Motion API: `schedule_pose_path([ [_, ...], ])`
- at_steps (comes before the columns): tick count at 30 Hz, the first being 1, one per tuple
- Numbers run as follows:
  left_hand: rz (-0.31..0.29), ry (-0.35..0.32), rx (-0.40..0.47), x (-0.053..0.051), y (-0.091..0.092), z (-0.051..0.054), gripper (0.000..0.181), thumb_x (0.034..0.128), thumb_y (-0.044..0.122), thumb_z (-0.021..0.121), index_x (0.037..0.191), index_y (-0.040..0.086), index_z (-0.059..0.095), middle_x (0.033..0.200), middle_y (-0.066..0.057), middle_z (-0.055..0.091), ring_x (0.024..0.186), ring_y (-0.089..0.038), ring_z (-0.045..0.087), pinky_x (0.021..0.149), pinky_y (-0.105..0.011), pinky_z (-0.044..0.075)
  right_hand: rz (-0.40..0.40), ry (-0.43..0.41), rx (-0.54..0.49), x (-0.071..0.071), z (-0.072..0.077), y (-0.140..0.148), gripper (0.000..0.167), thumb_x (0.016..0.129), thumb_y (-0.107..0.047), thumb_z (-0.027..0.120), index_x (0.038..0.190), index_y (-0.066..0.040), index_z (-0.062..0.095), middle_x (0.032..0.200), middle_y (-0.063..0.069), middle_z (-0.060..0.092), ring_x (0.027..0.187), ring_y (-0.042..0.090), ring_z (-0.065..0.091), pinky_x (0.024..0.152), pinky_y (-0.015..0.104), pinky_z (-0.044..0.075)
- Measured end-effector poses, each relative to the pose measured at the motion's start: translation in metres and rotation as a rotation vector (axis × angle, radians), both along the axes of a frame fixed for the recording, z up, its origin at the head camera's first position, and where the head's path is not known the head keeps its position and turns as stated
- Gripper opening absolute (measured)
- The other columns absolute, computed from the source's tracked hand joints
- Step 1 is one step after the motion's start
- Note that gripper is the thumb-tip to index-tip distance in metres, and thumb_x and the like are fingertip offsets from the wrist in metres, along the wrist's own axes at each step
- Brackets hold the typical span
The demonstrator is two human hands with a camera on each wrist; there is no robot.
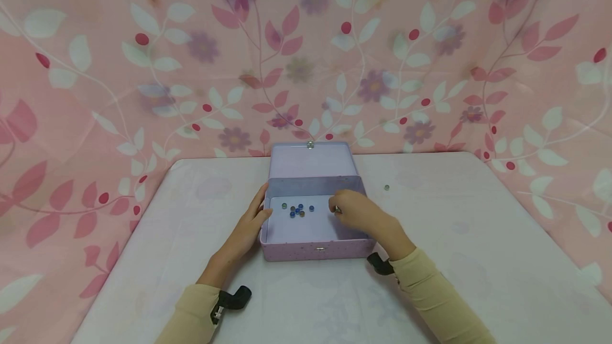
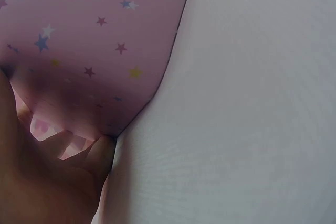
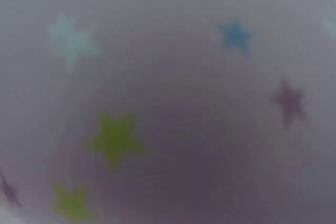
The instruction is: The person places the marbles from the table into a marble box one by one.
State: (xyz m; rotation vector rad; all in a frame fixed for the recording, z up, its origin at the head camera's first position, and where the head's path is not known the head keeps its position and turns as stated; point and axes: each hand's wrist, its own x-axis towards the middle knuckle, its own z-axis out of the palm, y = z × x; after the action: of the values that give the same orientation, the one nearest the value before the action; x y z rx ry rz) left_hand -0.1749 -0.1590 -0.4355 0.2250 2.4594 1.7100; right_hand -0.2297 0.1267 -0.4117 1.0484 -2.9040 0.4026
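Note:
A lilac tin box [image 1: 317, 251] stands with its lid [image 1: 311, 159] tipped back, and several blue, green and brown glass marbles [image 1: 300, 206] lie on its floor, left of the middle. My left hand [image 1: 246, 227] holds the box's left side, thumb over the rim and fingers along the outer wall. In the left wrist view, that hand [image 2: 47, 177] touches the star-printed wall [image 2: 100, 40]. Inside the box, toward its right side, my right hand [image 1: 356, 211] pinches a small marble [image 1: 338, 209], mostly hidden by the fingers. The right wrist view shows just the star-printed outer wall [image 3: 173, 98], blurred.
One greenish marble [image 1: 387, 188] lies on the white-covered table [image 1: 454, 259], right of the box. A pink floral curtain [image 1: 306, 57] hangs behind the table and along both sides.

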Motion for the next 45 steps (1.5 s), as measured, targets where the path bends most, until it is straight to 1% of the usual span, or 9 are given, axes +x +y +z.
schedule_pose_path([
  [10,-0.008,-0.006,0.029,-0.001,-0.001,-0.003,0.063,0.1059,0.027,0.040,0.159,0.039,0.009,0.169,0.008,0.007,0.154,-0.039,0.013,0.119,-0.065,0.020,0.015,-0.055,0.045,0.008,-0.006,-0.008,0.011,0.087,-0.002,0.068,0.094,-0.007,0.076,0.093,0.005,0.071,0.084,0.016,0.064,0.075,0.033,0.056],
  [14,-0.012,-0.003,0.030,-0.002,-0.001,-0.004,0.063,0.1061,0.027,0.040,0.160,0.037,0.008,0.169,0.008,0.006,0.154,-0.039,0.013,0.120,-0.065,0.019,0.007,-0.050,0.047,0.008,-0.007,-0.008,0.013,0.087,0.000,0.067,0.093,-0.007,0.076,0.092,0.004,0.070,0.081,0.013,0.060,0.072,0.030,0.054],
  [22,-0.019,0.014,0.038,-0.003,-0.001,-0.004,0.063,0.1058,0.028,0.041,0.160,0.036,0.009,0.169,0.007,0.007,0.154,-0.040,0.014,0.120,-0.063,0.020,-0.014,-0.075,0.046,0.007,-0.008,-0.007,0.013,0.088,-0.002,0.066,0.095,-0.009,0.076,0.093,0.002,0.068,0.080,0.012,0.058,0.072,0.029,0.052],
  [25,-0.014,0.010,0.038,-0.007,-0.003,-0.011,0.063,0.1061,0.026,0.040,0.160,0.038,0.009,0.169,0.008,0.006,0.154,-0.040,0.014,0.120,-0.064,0.020,-0.018,-0.082,0.047,0.006,-0.006,-0.006,0.014,0.089,-0.004,0.066,0.097,-0.010,0.076,0.095,0.002,0.069,0.084,0.012,0.061,0.075,0.030,0.054],
  [30,0.005,0.024,0.037,-0.016,-0.005,-0.029,0.061,0.1064,0.028,0.039,0.157,0.047,0.009,0.167,0.013,0.007,0.154,-0.039,0.014,0.119,-0.066,0.018,-0.005,-0.074,0.015,0.003,0.000,-0.001,0.016,0.090,-0.005,0.065,0.102,-0.008,0.075,0.099,0.004,0.071,0.090,0.015,0.064,0.080,0.033,0.055],
  [35,0.030,0.053,0.020,-0.017,-0.006,-0.035,0.059,0.1053,0.034,0.041,0.153,0.053,0.012,0.166,0.017,0.011,0.154,-0.037,0.018,0.120,-0.064,0.018,-0.028,-0.036,-0.016,-0.001,0.008,0.008,0.018,0.090,-0.006,0.065,0.106,-0.006,0.074,0.101,0.003,0.069,0.090,0.015,0.063,0.081,0.033,0.055],
  [40,0.025,0.051,0.027,-0.017,-0.006,-0.033,0.060,0.1056,0.032,0.041,0.155,0.051,0.012,0.167,0.015,0.011,0.154,-0.037,0.016,0.120,-0.064,0.016,-0.052,-0.009,-0.047,-0.007,0.014,0.016,0.018,0.090,-0.005,0.066,0.106,-0.005,0.074,0.100,0.003,0.069,0.091,0.016,0.063,0.084,0.035,0.055],
  [41,0.022,0.043,0.028,-0.016,-0.005,-0.031,0.061,0.1058,0.030,0.041,0.156,0.048,0.011,0.167,0.013,0.010,0.154,-0.037,0.015,0.121,-0.064,0.015,-0.054,-0.007,-0.054,-0.008,0.015,0.018,0.018,0.090,-0.005,0.066,0.106,-0.004,0.074,0.099,0.003,0.069,0.091,0.017,0.064,0.083,0.036,0.056],
  [45,0.004,0.022,0.016,-0.007,-0.002,-0.012,0.063,0.1062,0.025,0.039,0.160,0.037,0.009,0.169,0.006,0.008,0.154,-0.038,0.014,0.122,-0.061,0.015,-0.085,0.007,-0.085,-0.008,0.022,0.023,0.018,0.090,-0.005,0.066,0.105,-0.005,0.074,0.098,0.004,0.070,0.088,0.017,0.063,0.081,0.035,0.056],
])
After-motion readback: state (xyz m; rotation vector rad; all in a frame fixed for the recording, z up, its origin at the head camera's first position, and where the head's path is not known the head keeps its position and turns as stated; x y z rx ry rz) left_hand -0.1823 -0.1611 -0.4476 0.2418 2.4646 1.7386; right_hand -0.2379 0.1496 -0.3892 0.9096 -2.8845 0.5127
